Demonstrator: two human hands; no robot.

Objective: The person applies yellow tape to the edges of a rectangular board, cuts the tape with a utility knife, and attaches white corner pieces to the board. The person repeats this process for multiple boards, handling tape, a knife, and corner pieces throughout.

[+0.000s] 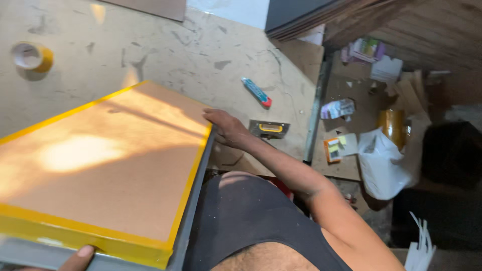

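Observation:
A large brown board (pixel 110 160) with yellow tape along its edges and a grey side lies tilted over the worktable. My right hand (pixel 227 128) reaches forward and grips its far right corner, fingers over the taped edge. My left hand (pixel 80 257) shows only a thumb and part of the palm at the bottom edge of the view, pressed on the board's grey near edge. A dark garment over my body (pixel 241 221) fills the lower middle.
On the scuffed worktable (pixel 165 45) lie a yellow tape roll (pixel 31 57), a blue and red cutter (pixel 257 92) and a metal tool with a yellow handle (pixel 269 129). On the floor at right are a white plastic bag (pixel 381 163), a brown tape roll (pixel 394 125) and scattered scraps.

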